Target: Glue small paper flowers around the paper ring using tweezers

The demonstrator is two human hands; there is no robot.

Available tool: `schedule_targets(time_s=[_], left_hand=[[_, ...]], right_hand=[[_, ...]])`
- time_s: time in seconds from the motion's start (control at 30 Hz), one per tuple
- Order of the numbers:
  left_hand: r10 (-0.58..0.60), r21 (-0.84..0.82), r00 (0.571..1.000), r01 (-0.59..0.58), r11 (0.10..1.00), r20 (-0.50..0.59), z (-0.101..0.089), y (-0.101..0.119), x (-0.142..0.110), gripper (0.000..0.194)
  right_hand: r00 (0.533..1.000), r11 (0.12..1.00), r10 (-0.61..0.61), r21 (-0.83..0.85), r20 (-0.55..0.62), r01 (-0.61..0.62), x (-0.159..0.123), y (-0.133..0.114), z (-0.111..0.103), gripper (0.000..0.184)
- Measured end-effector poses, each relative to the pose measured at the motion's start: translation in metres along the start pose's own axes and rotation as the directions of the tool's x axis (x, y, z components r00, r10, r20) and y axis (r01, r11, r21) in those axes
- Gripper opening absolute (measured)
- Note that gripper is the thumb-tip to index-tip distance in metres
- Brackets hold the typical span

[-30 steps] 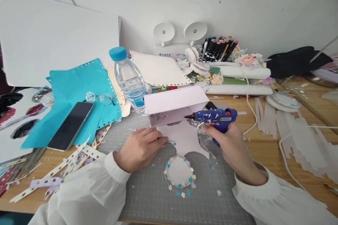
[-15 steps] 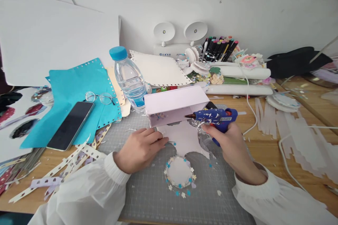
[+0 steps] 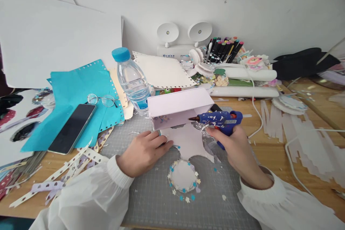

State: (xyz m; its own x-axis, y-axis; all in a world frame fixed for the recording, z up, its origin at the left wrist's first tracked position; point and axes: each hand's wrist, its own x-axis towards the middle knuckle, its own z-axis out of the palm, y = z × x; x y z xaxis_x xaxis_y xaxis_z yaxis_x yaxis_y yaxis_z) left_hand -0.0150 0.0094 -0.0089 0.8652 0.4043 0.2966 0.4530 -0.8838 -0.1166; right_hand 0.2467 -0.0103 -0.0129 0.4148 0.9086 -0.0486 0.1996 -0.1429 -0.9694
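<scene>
A blue hot glue gun point(image 3: 221, 119) is in my right hand point(image 3: 238, 147), its nozzle pointing left in front of an open-ended pale paper box point(image 3: 179, 102). My left hand point(image 3: 147, 151) rests at the left edge of a cut pale paper scrap point(image 3: 185, 140), fingers bent together; whatever may be between them is hidden. Closer to me lies a round pale paper disc point(image 3: 184, 175), ringed by small blue, white and lilac flower cutouts. Small colourful pieces show inside the box. Everything here sits on a grey cutting mat point(image 3: 151, 201).
Behind the box stands a water bottle point(image 3: 132, 79). To the left are a phone point(image 3: 72, 128), glasses point(image 3: 102, 99) on blue paper point(image 3: 67, 93), and punched paper strips point(image 3: 54, 183). Markers point(image 3: 223, 50) stand at the back. A white cord point(image 3: 258, 115) runs along the right, near pale paper strips point(image 3: 307, 143).
My left hand has shifted very slightly to the right. The glue gun and my right hand are nearly unmoved.
</scene>
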Motion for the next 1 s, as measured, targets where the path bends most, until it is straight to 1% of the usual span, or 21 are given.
schedule_targets(time_s=[0.23, 0.43, 0.63, 0.8, 0.87, 0.9, 0.93, 0.97, 1.0], left_hand=[[0.016, -0.03, 1.0, -0.016, 0.999, 0.006, 0.0021, 0.0006, -0.0004, 0.024], [0.015, -0.018, 0.999, -0.016, 1.0, -0.047, 0.0012, 0.0037, 0.0026, 0.021], [0.003, -0.013, 0.996, -0.004, 1.0, -0.085, 0.0009, 0.0069, 0.0033, 0.02], [-0.016, -0.04, 0.996, 0.013, 0.999, -0.087, -0.0015, 0.0043, 0.0022, 0.023], [-0.058, -0.109, 0.993, 0.046, 0.993, -0.105, -0.0029, 0.0032, 0.0011, 0.023], [-0.097, -0.179, 0.988, 0.075, 0.981, -0.117, -0.0037, 0.003, 0.0007, 0.023], [-0.152, -0.273, 0.98, 0.113, 0.955, -0.126, -0.0045, 0.0031, 0.0005, 0.024], [-0.218, -0.383, 0.968, 0.155, 0.911, -0.128, -0.0052, 0.0034, 0.0006, 0.023], [-0.291, -0.496, 0.949, 0.197, 0.846, -0.119, -0.0059, 0.004, 0.0011, 0.022]], right_hand=[[1.0, 0.999, 0.023, -0.03, 0.004, -0.023, -0.002, -0.0063, -0.0003, 0.024], [1.0, 0.999, 0.021, -0.047, -0.02, -0.022, -0.0016, -0.0051, -0.0009, 0.023], [1.0, 0.999, 0.005, -0.041, -0.011, -0.005, -0.0017, -0.0068, -0.0002, 0.022], [0.999, 0.999, 0.031, -0.04, -0.018, -0.032, -0.0004, -0.0039, 0.0, 0.027], [0.999, 0.999, 0.036, -0.031, -0.019, -0.037, 0.0001, -0.0013, 0.0, 0.031], [0.999, 0.999, 0.034, -0.025, -0.021, -0.035, 0.0001, -0.0005, 0.0001, 0.032], [0.999, 0.999, 0.032, -0.02, -0.02, -0.032, -0.0001, -0.0003, 0.0001, 0.033], [1.0, 1.0, 0.025, -0.017, -0.019, -0.025, -0.0005, -0.0006, 0.0002, 0.033], [1.0, 1.0, 0.013, -0.014, -0.017, -0.013, -0.001, -0.0017, 0.0002, 0.032]])
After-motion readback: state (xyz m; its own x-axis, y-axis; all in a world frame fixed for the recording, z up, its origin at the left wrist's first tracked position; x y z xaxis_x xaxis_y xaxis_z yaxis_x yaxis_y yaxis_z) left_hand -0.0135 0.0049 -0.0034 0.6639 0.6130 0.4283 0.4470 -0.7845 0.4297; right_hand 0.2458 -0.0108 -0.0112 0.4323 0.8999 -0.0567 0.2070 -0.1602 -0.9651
